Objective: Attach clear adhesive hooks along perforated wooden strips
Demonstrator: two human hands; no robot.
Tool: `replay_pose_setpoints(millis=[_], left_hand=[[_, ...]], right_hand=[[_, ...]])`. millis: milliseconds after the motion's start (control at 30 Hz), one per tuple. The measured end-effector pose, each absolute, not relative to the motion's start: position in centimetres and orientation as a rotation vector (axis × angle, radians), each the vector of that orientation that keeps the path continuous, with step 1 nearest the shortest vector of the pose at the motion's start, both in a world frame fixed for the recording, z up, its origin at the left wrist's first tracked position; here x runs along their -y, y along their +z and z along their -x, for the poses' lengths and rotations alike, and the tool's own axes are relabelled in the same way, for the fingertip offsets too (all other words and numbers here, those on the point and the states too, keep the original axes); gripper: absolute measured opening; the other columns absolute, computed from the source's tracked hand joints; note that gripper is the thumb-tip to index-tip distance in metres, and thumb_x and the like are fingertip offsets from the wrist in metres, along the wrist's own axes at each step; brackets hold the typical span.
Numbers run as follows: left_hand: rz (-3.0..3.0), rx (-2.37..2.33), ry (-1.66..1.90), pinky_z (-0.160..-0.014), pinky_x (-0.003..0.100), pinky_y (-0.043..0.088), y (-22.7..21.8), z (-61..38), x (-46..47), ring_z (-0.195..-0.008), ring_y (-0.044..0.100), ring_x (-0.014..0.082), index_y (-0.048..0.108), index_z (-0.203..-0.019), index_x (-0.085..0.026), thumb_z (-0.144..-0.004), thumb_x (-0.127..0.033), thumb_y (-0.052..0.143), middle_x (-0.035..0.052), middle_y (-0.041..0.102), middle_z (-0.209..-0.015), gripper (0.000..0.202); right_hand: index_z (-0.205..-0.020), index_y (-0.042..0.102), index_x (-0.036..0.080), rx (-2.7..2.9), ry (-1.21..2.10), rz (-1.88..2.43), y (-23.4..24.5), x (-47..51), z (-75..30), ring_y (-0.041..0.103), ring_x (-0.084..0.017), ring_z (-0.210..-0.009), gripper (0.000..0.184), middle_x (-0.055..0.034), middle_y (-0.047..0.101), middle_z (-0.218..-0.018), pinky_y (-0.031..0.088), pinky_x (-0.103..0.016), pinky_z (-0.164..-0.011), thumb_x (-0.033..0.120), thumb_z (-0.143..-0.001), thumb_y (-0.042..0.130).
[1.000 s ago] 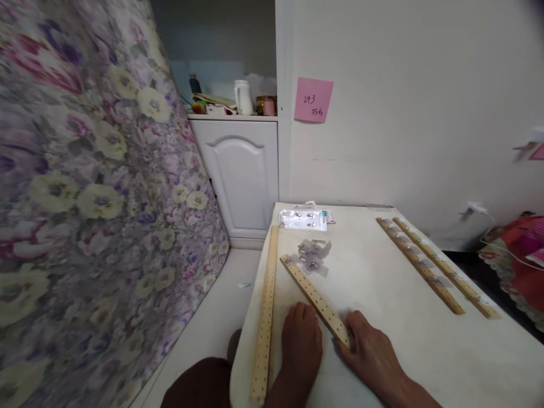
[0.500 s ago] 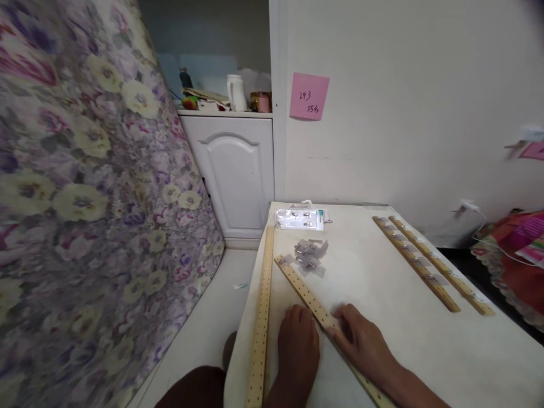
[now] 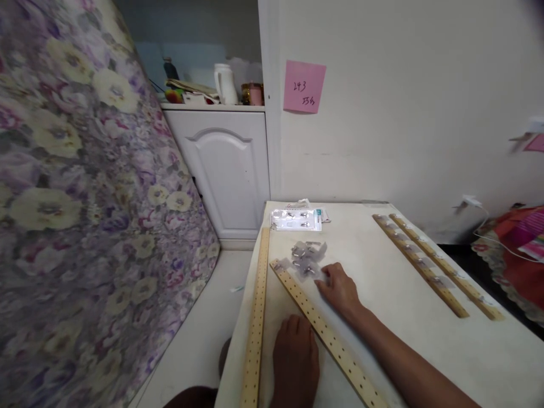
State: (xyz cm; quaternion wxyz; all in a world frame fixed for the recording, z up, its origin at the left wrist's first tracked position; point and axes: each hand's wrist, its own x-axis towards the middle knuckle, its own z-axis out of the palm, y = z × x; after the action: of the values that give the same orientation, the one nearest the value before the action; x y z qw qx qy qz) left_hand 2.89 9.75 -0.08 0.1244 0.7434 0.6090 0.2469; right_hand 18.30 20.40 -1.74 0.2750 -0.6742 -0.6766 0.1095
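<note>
My right hand point(image 3: 340, 289) reaches over the table by the near right edge of a small pile of clear plastic pieces with metal bits point(image 3: 306, 260). Its thumb and index finger are apart, with nothing visible between them. My left hand point(image 3: 296, 354) rests on the table, fingers curled in and together, between two perforated wooden strips; nothing shows in it. The slanted wooden strip point(image 3: 327, 334) passes between both hands, a clear plastic piece point(image 3: 281, 264) lying on its far end. Left of my left hand lies the other wooden strip point(image 3: 257, 317).
A clear blister pack point(image 3: 296, 220) lies at the table's far left. Two more wooden strips, a nearer one point(image 3: 420, 263) and one beside it point(image 3: 446, 266), carry several clear pieces at right. A wall, white cabinet point(image 3: 225, 170) and floral curtain point(image 3: 85, 215) border the table point(image 3: 382, 351).
My right hand has let go of the slanted wooden strip and moved forward to the pile of plastic pieces. My left hand stays beside the strip. The view has shifted slightly.
</note>
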Motion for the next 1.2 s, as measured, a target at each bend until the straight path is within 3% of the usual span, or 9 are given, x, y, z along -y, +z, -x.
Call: replay_pose_setpoints(millis=[233, 633, 1200], left_hand=[[-2.22, -1.801, 0.722, -0.075, 0.034, 0.041, -0.1, -2.9, -9.7, -0.083, 0.053, 0.0206, 0.057, -0.081, -0.019, -0.086, -0.011, 0.039, 0.0056, 0.058, -0.086, 0.02], [-2.228, -1.767, 0.709, -0.077, 0.035, 0.042, -0.3, -2.8, -9.6, -0.085, 0.052, 0.021, 0.057, -0.084, -0.019, -0.086, -0.011, 0.038, 0.0055, 0.057, -0.087, 0.02], [-2.238, -1.774, 0.705, -0.077, 0.034, 0.043, -0.3, -2.9, -9.7, -0.084, 0.053, 0.0206, 0.057, -0.084, -0.019, -0.086, -0.012, 0.04, 0.0052, 0.057, -0.087, 0.019]], right_hand=[[-0.086, 0.056, 0.022, 1.713, 0.434, 1.725, -1.6, -19.7, -20.8, 0.057, -0.016, -0.06, 0.012, 0.002, 0.06, -0.065, 0.038, -0.025, -0.057, 0.021, -0.075, 0.053], [-0.095, 0.062, 0.021, 1.825, 0.102, 1.527, 0.8, -17.7, -24.4, 0.058, -0.017, -0.075, 0.023, -0.0048, 0.058, -0.088, 0.044, -0.026, -0.066, 0.025, -0.09, 0.04], [-0.08, 0.053, 0.02, 1.671, 0.102, 1.642, -0.5, -19.9, -26.8, 0.055, -0.013, -0.067, 0.008, -0.0009, 0.056, -0.083, 0.042, -0.025, -0.064, 0.022, -0.083, 0.045]])
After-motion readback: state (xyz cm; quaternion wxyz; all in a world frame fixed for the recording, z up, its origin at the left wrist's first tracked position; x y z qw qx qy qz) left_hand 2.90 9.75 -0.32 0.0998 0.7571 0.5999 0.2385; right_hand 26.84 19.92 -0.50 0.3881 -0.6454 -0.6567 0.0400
